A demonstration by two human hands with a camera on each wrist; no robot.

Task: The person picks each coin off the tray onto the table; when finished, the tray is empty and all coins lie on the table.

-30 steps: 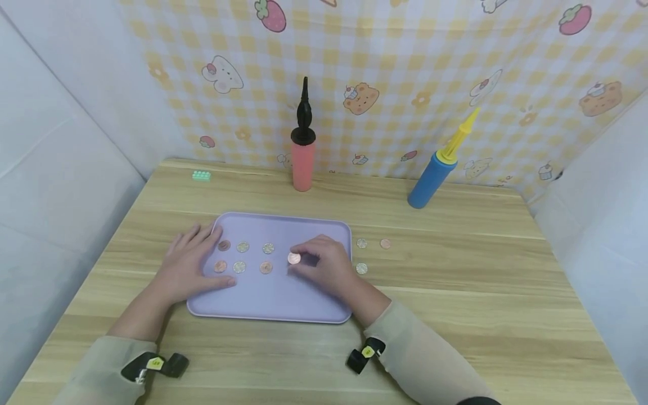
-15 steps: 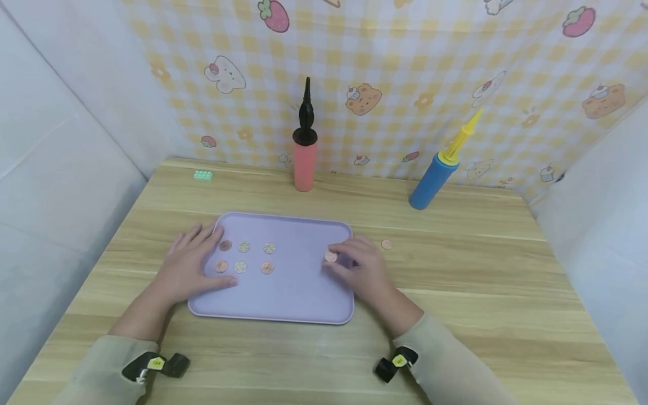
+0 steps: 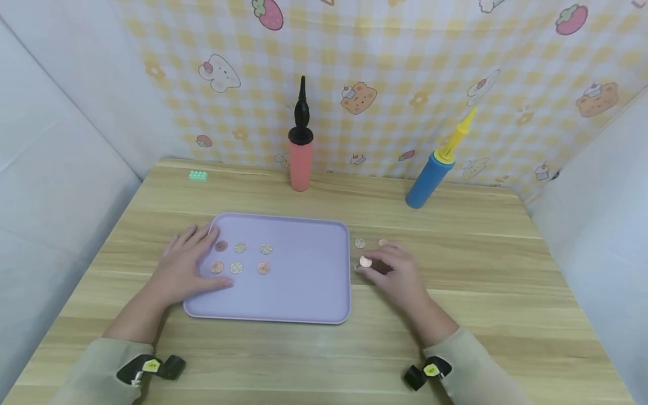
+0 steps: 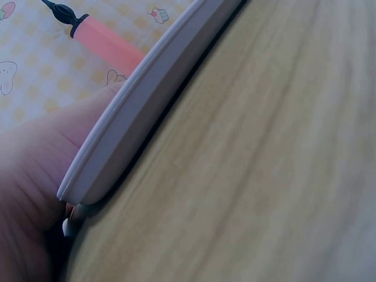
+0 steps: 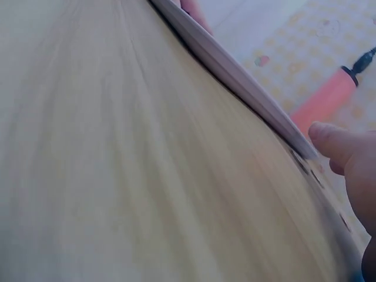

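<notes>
In the head view a lilac tray [image 3: 304, 292] lies on the wooden table. Several coins, silver and copper, sit in two rows on its left half, among them a copper coin [image 3: 263, 268] and a silver coin [image 3: 265, 248]. My left hand [image 3: 184, 270] rests across the tray's left edge, fingers spread and thumb over the tray. Just beyond the right edge, my right hand [image 3: 397, 275] pinches a shiny copper coin [image 3: 365, 261] between thumb and finger. Near it on the table are a silver coin [image 3: 360, 243], a partly covered copper coin [image 3: 383, 242] and a mostly hidden coin [image 3: 356, 268].
At the back stand a pink hand pump [image 3: 301, 166] with a black nozzle and a blue hand pump [image 3: 430, 181] with a yellow nozzle. A green toy brick [image 3: 198, 175] lies at the back left. A checked curtain [image 3: 354, 56] hangs behind the table.
My right hand has moved right with the pinched copper coin, from over the tray to past its right edge. The left hand and the coins on the tray keep their places.
</notes>
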